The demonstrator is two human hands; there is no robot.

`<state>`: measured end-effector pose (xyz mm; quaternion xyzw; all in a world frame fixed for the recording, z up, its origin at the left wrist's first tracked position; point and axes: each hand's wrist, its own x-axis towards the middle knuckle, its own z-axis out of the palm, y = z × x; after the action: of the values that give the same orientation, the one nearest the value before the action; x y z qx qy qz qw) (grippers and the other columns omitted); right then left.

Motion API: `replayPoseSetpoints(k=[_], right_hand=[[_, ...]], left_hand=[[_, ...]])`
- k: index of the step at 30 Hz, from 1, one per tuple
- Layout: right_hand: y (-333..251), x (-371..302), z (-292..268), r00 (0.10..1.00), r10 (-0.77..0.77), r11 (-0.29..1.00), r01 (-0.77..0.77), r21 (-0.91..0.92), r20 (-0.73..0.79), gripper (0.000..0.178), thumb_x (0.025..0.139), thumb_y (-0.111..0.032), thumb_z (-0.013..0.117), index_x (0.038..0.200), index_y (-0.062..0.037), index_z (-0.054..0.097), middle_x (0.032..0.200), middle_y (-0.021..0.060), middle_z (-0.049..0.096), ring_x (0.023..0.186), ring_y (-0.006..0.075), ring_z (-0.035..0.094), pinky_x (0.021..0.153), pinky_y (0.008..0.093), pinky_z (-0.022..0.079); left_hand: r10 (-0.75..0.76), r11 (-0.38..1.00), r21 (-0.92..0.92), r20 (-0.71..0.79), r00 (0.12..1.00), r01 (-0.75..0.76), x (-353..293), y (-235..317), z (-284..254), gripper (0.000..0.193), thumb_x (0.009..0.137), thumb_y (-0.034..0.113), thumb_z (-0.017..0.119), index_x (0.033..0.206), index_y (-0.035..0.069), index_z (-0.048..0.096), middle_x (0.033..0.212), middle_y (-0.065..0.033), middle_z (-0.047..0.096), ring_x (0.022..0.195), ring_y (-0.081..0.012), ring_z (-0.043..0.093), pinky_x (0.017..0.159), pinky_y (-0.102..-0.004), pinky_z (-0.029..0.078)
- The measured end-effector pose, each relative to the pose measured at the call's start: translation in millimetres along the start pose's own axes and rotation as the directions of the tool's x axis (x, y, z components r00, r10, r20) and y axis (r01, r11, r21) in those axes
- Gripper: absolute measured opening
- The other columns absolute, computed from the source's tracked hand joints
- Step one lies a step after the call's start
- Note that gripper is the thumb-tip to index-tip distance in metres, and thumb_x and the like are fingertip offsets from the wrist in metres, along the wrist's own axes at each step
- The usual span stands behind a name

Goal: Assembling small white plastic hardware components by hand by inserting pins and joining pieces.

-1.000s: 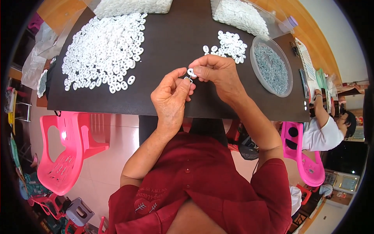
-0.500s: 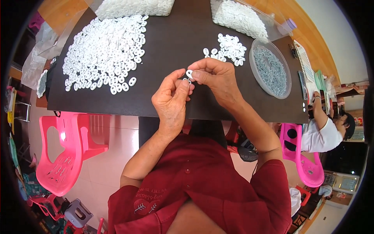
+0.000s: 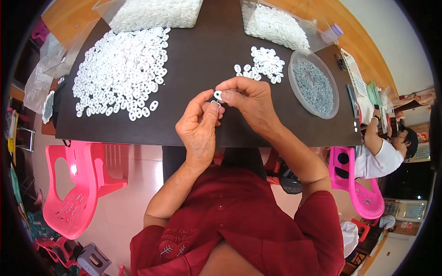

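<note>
Above the near edge of the dark table, my hands meet fingertip to fingertip. My right hand is closed in a pinch on a small white oval plastic piece with a hole showing. Just below that piece, my left hand pinches a small bent silvery metal piece; its exact shape is too small to tell. A large pile of white two-holed oval pieces covers the table's left side. Beyond my right hand lies a smaller pile of white pieces.
Two clear bins of white pieces stand at the far edge. On the right is a round clear tub of small metal pieces. Pink chairs flank me. Another person sits at the far right.
The whole table view has shifted slightly down and left. My hands stay together, each keeping its pinch; the white piece remains close above the metal piece.
</note>
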<state>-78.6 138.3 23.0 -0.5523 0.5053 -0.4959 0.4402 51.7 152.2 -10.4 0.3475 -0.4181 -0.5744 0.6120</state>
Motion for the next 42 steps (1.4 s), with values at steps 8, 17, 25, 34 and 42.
replayPoseSetpoints(k=[8, 17, 25, 34, 42], right_hand=[[-5, -1, -1, 0.999, -0.036, 0.997, 0.037, -0.071, 0.010, 0.013, 0.081, 0.003, 0.059, 0.091, 0.0034, 0.066, 0.077, 0.0027, 0.063, 0.071, 0.0060, 0.056, 0.063, 0.0200, 0.046], [1, -6, 5, 0.999, -0.034, 0.999, 0.034, -0.018, 0.011, 0.014, 0.082, 0.004, 0.056, 0.093, 0.0046, 0.065, 0.076, 0.0040, 0.063, 0.068, 0.0067, 0.057, 0.062, 0.0213, 0.048], [-1, -8, 0, 1.000, 0.009, 1.000, -0.009, 0.020, -0.003, 0.013, 0.082, 0.004, 0.055, 0.092, 0.0055, 0.063, 0.074, 0.0052, 0.062, 0.064, 0.0080, 0.057, 0.058, 0.0224, 0.048], [4, -14, -10, 0.999, -0.045, 0.999, 0.045, 0.009, 0.019, 0.013, 0.080, -0.002, 0.059, 0.092, 0.0021, 0.063, 0.074, 0.0036, 0.060, 0.062, 0.0080, 0.056, 0.058, 0.0226, 0.046], [8, -16, -9, 0.971, -0.236, 0.928, 0.217, -0.304, -0.025, 0.022, 0.072, -0.009, 0.068, 0.094, -0.0063, 0.065, 0.071, 0.0042, 0.053, 0.068, 0.0170, 0.052, 0.062, 0.0298, 0.042]], left_hand=[[0.007, 1.000, 0.018, 0.011, 1.000, -0.008, -1, -1, 0, 0.023, 0.087, 0.002, 0.057, 0.108, -0.007, 0.057, 0.079, -0.0062, 0.063, 0.066, -0.0086, 0.058, 0.056, -0.0195, 0.047], [0.026, 0.998, -0.063, -0.005, 1.000, -0.026, 1, -5, 2, 0.023, 0.088, 0.001, 0.055, 0.111, -0.004, 0.055, 0.076, -0.0025, 0.059, 0.067, -0.0056, 0.055, 0.055, -0.0177, 0.045], [0.035, 0.998, -0.047, 0.001, 0.999, -0.035, -2, -5, 8, 0.026, 0.088, 0.002, 0.056, 0.113, -0.006, 0.054, 0.080, -0.0072, 0.062, 0.067, -0.0101, 0.056, 0.057, -0.0219, 0.047], [-0.028, 0.996, -0.088, 0.014, 0.999, 0.030, -1, -7, 12, 0.022, 0.088, -0.001, 0.055, 0.109, -0.005, 0.057, 0.078, -0.0052, 0.061, 0.064, -0.0081, 0.055, 0.058, -0.0199, 0.046], [-0.123, 0.984, -0.135, -0.025, 0.992, 0.118, 4, -2, 18, 0.022, 0.087, -0.003, 0.053, 0.107, -0.008, 0.057, 0.082, -0.0087, 0.063, 0.062, -0.0098, 0.055, 0.059, -0.0221, 0.048]])
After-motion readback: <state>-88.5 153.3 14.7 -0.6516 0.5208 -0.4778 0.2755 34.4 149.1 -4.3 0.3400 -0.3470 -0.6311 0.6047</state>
